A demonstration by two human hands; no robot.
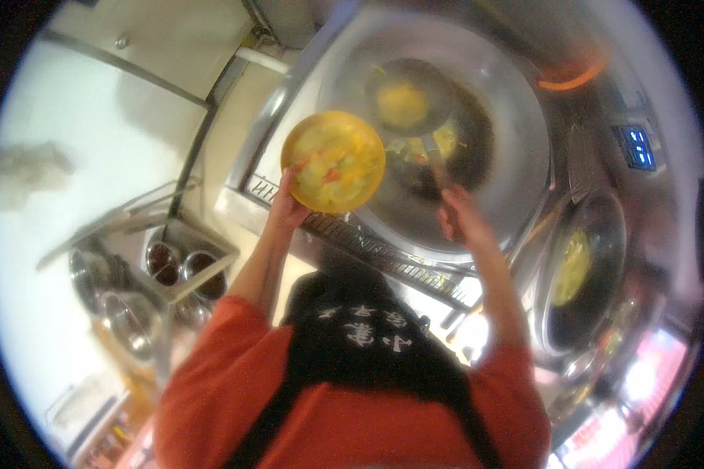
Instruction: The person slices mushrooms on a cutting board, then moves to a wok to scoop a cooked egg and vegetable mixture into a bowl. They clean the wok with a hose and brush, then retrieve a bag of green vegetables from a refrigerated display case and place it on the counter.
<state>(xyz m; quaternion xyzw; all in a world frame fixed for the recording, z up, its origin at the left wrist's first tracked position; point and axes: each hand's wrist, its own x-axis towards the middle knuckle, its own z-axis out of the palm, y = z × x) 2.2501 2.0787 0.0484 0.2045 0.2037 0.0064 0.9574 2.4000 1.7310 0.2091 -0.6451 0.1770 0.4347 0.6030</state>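
Observation:
My left hand [288, 202] holds a round yellow bowl [332, 161] by its near left rim. Pale and yellow food with red bits lies in it. To its right, my right hand [459, 216] grips the handle of a metal wok ladle [410, 99], its round head over a large wok [516, 146]. Yellow food shows blurred in the ladle head, and more yellow and pale green food [446, 140] lies in the wok just below. The bowl is at the wok's left edge; whether they touch I cannot tell.
A slotted metal grate [381, 249] runs along the stove's near edge. At the right a second pan [610, 281] holds yellow food [572, 269], below a lit digital display [639, 148]. Metal containers [164, 264] with dark contents stand in a rack at the left.

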